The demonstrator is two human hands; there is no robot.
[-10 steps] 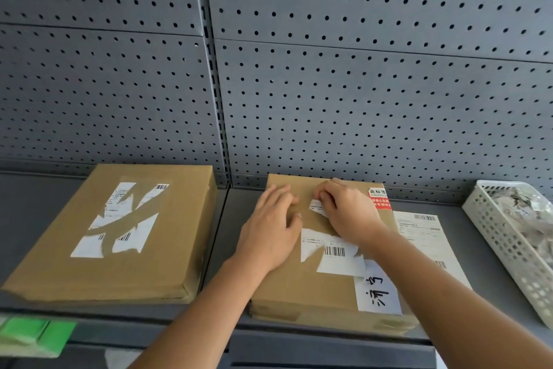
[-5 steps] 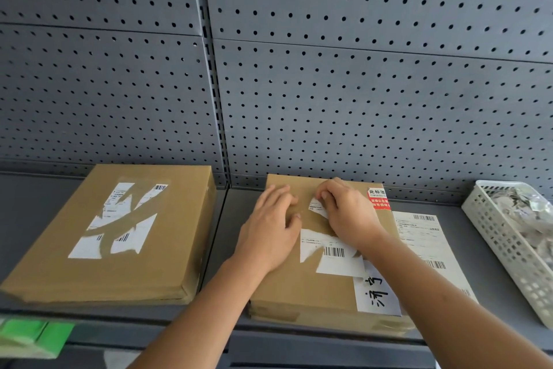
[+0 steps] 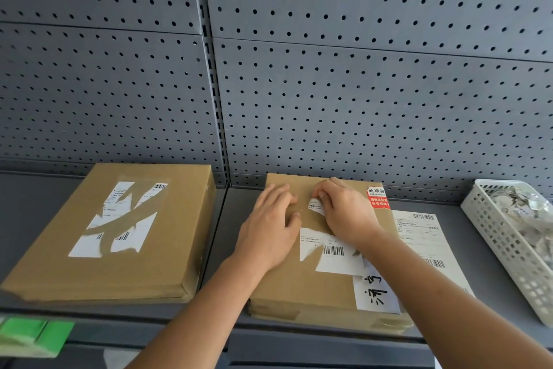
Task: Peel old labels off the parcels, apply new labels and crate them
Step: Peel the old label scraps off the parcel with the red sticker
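Grey shelf [image 3: 230, 237] under pegboard [image 3: 359, 99]: I note the parcel [image 3: 299, 288] flat at centre, left hand [image 3: 269, 231] pressing flat on its top, right hand [image 3: 347, 213] beside it pinching a label scrap [image 3: 315, 206] toward the far edge, old label remnant [image 3: 332, 252] nearward.

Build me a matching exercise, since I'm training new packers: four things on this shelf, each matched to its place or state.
Things:
1. left parcel
2. white basket
3. printed label sheet
4. right hand

Places or states:
A. lies on the shelf between the right parcel and the white basket
B. holds crumpled paper scraps
C. pinches a label scrap on the right parcel
D. bears torn label remnants, no hand on it

Pairs: 1-D, 2-B, 3-A, 4-C
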